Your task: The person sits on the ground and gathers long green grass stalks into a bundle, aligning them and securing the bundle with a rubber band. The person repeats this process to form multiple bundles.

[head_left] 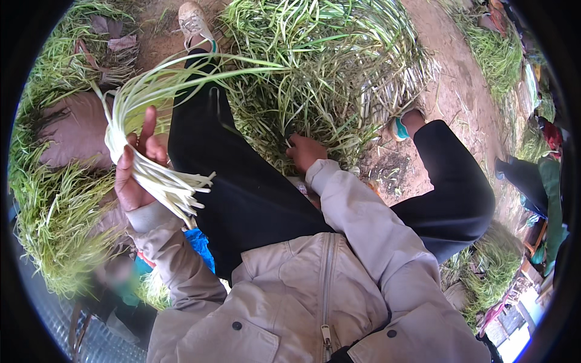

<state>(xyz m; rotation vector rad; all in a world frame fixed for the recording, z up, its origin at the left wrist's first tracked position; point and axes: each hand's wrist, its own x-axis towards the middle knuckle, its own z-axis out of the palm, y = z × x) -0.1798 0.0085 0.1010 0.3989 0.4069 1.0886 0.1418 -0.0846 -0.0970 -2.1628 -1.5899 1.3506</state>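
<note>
A bunch of long, pale green stalks [160,175] rests in my left hand [136,166]. Their whitish ends fan out toward my thigh, while the thin leafy ends arch away to the right. Some fingers of this hand stick up, and the others curl round the bunch. In front of me lies a big heap of similar loose green stalks [327,66], with drier, straw-coloured ones toward its right side. At the near edge of the heap, my right hand [305,152] is closed with its fingertips among the stalks. What it pinches is hidden.
My black-trousered legs straddle the heap's near side. More green stalks [60,212] are piled on the left beside brownish sacking [75,130]. Blue plastic [200,248] lies by my left forearm. Bare earth [460,91] shows on the right, with another green pile [493,54] beyond.
</note>
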